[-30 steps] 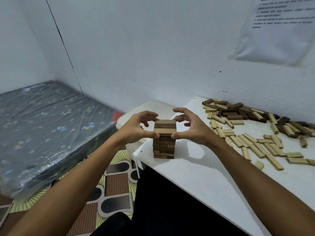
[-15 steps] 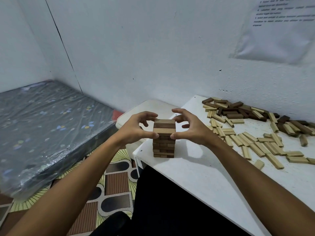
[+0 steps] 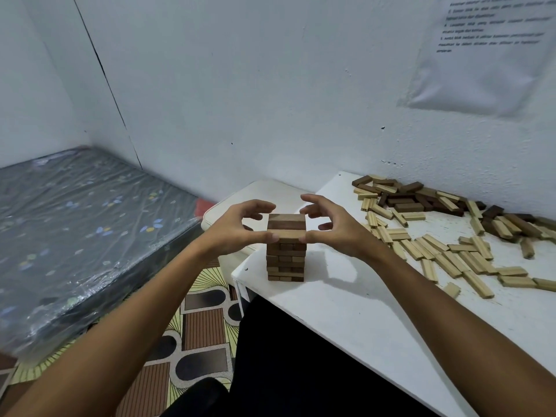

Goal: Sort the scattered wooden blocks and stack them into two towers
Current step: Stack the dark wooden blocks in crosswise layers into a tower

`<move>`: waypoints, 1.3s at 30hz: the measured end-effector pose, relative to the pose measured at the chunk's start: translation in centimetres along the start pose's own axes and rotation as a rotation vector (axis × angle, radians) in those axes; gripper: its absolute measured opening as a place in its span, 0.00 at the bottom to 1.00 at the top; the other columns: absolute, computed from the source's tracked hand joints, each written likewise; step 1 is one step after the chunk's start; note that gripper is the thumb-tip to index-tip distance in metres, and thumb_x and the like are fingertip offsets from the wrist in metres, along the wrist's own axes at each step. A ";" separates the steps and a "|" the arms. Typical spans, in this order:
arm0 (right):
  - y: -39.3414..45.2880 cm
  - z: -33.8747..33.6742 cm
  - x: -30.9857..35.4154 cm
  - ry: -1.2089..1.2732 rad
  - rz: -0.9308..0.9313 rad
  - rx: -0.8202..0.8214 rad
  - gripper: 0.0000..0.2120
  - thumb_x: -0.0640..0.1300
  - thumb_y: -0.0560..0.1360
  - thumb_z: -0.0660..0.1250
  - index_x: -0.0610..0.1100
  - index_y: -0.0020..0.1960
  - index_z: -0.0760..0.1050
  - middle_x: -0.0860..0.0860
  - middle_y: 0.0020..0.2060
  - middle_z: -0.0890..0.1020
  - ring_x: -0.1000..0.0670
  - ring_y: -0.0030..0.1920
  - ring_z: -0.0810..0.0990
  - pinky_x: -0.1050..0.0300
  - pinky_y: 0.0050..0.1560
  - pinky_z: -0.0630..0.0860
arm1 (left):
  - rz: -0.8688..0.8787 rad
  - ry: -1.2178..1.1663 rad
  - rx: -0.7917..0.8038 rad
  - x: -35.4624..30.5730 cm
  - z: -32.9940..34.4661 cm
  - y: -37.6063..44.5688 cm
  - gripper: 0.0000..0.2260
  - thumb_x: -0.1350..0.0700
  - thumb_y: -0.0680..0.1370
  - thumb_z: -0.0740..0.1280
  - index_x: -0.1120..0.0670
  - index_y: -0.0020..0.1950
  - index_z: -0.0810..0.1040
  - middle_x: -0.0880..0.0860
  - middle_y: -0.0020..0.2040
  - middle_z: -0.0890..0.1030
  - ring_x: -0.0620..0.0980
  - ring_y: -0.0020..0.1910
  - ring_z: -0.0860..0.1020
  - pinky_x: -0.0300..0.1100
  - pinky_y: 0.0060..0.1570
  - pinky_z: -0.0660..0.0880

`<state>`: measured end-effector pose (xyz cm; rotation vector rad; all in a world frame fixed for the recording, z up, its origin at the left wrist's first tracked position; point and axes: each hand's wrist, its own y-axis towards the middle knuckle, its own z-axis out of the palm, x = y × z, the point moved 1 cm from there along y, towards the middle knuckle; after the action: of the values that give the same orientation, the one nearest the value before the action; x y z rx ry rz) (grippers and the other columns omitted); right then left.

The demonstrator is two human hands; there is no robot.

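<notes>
A tower of dark brown wooden blocks [image 3: 285, 251] stands several layers high near the left corner of the white table [image 3: 346, 314]. My left hand [image 3: 237, 227] and my right hand [image 3: 331, 227] flank its top layer. Each thumb tip touches a near corner of that layer. The other fingers arch above and behind the top without clearly touching it. A scatter of light wooden blocks [image 3: 445, 257] lies to the right. A mixed heap of dark and light blocks [image 3: 421, 200] sits by the wall.
The tower stands close to the table's left edge, with a white stool [image 3: 228, 212] just beyond it. A plastic-wrapped mattress [image 3: 75, 230] lies on the left and patterned floor [image 3: 195, 335] below. A printed sheet [image 3: 487, 49] hangs on the wall.
The fingers of both hands have lifted and spread away from the tower's top. The thumbs stay at its near corners and the tower has not moved.
</notes>
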<state>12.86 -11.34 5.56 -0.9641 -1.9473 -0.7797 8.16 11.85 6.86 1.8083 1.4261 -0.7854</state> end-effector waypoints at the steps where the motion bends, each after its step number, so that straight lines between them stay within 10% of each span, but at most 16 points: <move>1: 0.0 -0.2 0.1 0.008 0.001 -0.006 0.37 0.55 0.64 0.72 0.55 0.71 0.65 0.56 0.60 0.76 0.56 0.63 0.73 0.58 0.59 0.73 | 0.003 0.008 -0.002 -0.3 -0.1 0.2 0.33 0.36 0.61 0.73 0.43 0.64 0.75 0.41 0.62 0.77 0.40 0.62 0.75 0.45 0.58 0.77; 17: -6.2 -11.7 -0.7 -0.155 0.199 -0.247 0.30 0.57 0.68 0.72 0.52 0.68 0.73 0.53 0.57 0.79 0.54 0.60 0.78 0.52 0.62 0.75 | 0.263 0.340 0.227 -12.2 6.9 8.7 0.17 0.50 0.78 0.68 0.51 0.66 0.74 0.52 0.65 0.77 0.47 0.62 0.73 0.38 0.55 0.68; 22: -10.4 -15.0 -2.1 -0.212 0.289 -0.318 0.21 0.47 0.74 0.72 0.49 0.66 0.73 0.53 0.57 0.78 0.53 0.56 0.78 0.59 0.50 0.75 | 0.310 0.350 0.356 -15.4 12.1 10.1 0.17 0.52 0.77 0.70 0.54 0.65 0.75 0.54 0.63 0.77 0.51 0.62 0.75 0.44 0.59 0.72; 30: -16.5 -16.8 -6.9 -0.449 0.490 -0.340 0.24 0.49 0.76 0.69 0.47 0.71 0.70 0.48 0.68 0.73 0.49 0.67 0.72 0.54 0.65 0.70 | 0.303 0.382 0.521 -15.0 20.7 11.0 0.19 0.51 0.78 0.69 0.55 0.67 0.73 0.53 0.64 0.75 0.48 0.60 0.74 0.42 0.57 0.72; 39: -18.3 -17.1 -11.6 -0.878 0.557 -0.282 0.26 0.57 0.83 0.50 0.49 0.78 0.56 0.48 0.78 0.56 0.47 0.78 0.50 0.48 0.76 0.48 | 0.217 0.520 0.238 -9.2 26.8 12.9 0.20 0.50 0.79 0.62 0.54 0.70 0.71 0.55 0.69 0.73 0.55 0.69 0.68 0.56 0.68 0.64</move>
<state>8.58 -38.12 0.76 -2.1723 -2.0901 -0.3092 17.70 -17.13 0.77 2.4302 1.4532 -0.3974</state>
